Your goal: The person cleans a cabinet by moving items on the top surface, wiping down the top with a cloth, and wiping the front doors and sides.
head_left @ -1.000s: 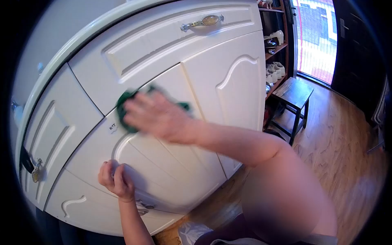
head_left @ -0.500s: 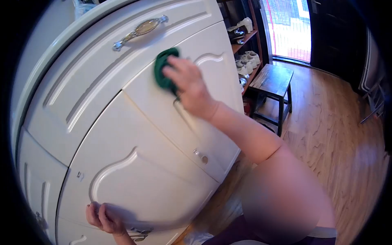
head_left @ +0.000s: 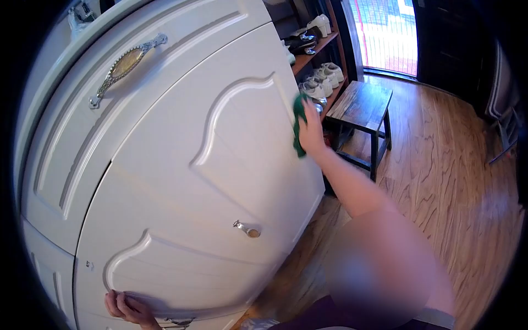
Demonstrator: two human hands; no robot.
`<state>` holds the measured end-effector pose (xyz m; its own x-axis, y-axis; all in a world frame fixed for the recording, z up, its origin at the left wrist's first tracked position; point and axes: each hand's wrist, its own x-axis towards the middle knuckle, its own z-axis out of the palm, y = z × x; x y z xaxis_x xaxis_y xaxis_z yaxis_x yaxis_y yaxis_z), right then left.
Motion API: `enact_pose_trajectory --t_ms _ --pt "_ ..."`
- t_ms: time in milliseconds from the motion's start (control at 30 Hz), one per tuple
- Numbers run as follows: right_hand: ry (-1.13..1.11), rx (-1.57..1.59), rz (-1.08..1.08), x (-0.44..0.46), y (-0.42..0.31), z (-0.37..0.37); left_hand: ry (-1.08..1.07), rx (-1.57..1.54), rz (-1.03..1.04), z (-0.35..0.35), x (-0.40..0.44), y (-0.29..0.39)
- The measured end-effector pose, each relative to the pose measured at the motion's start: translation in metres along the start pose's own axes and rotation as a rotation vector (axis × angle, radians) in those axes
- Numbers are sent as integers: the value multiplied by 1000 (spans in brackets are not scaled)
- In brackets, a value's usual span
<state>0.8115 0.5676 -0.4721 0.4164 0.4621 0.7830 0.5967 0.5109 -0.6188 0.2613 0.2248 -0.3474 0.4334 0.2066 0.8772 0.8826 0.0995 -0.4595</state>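
My right hand (head_left: 313,132) is closed on a green cloth (head_left: 298,124), pressing it at the right edge of the white cabinet door (head_left: 170,181). My left hand (head_left: 131,309), low on the left, rests on the cabinet front with fingers bent and slightly apart, and nothing shows in it. Just right of it is a metal handle (head_left: 180,322), partly cut off. A small knob handle (head_left: 247,229) sits on the upper door. Above, an ornate handle with an amber-coloured middle (head_left: 127,65) is on the long drawer front (head_left: 71,148).
A shelf (head_left: 314,52) with several shoes (head_left: 323,78) stands beyond the cabinet. A dark wooden stool (head_left: 360,103) is beside it on the wooden floor (head_left: 429,192). Farther back are a bright doorway (head_left: 382,38) and a dark door (head_left: 454,49).
My right hand has moved the green cloth rightward and down, from the door's upper part to its right edge. The view has shifted; my left hand stays on the cabinet.
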Motion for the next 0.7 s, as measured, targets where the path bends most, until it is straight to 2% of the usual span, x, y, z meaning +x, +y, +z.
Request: enact_pose_trajectory --t_ms 33,133,200,300,400,433,467,533,667,700 --pt "-54 -38 115 -24 13 -1 -8 7 0 -1 -1 1" --pt "-23 19 88 -21 2 -1 -18 19 6 -2 1 -2" --pt "11 112 -37 38 -44 -2 -11 14 15 1 0 -5" --pt "125 221 -431 134 -110 4 12 15 25 2 2 -4" --pt "266 292 -492 170 -139 12 2 11 17 0 5 0" --pt "281 303 -519 160 -138 6 14 3 19 1 6 1" --pt "198 266 -471 141 -128 2 27 -7 19 2 9 3" --pt "281 191 -430 84 -79 23 -8 96 47 -4 13 5" --pt "205 36 -115 -93 33 32 53 -17 32 1 7 -6" --pt "96 39 114 -143 60 33 46 -3 39 3 8 -5"
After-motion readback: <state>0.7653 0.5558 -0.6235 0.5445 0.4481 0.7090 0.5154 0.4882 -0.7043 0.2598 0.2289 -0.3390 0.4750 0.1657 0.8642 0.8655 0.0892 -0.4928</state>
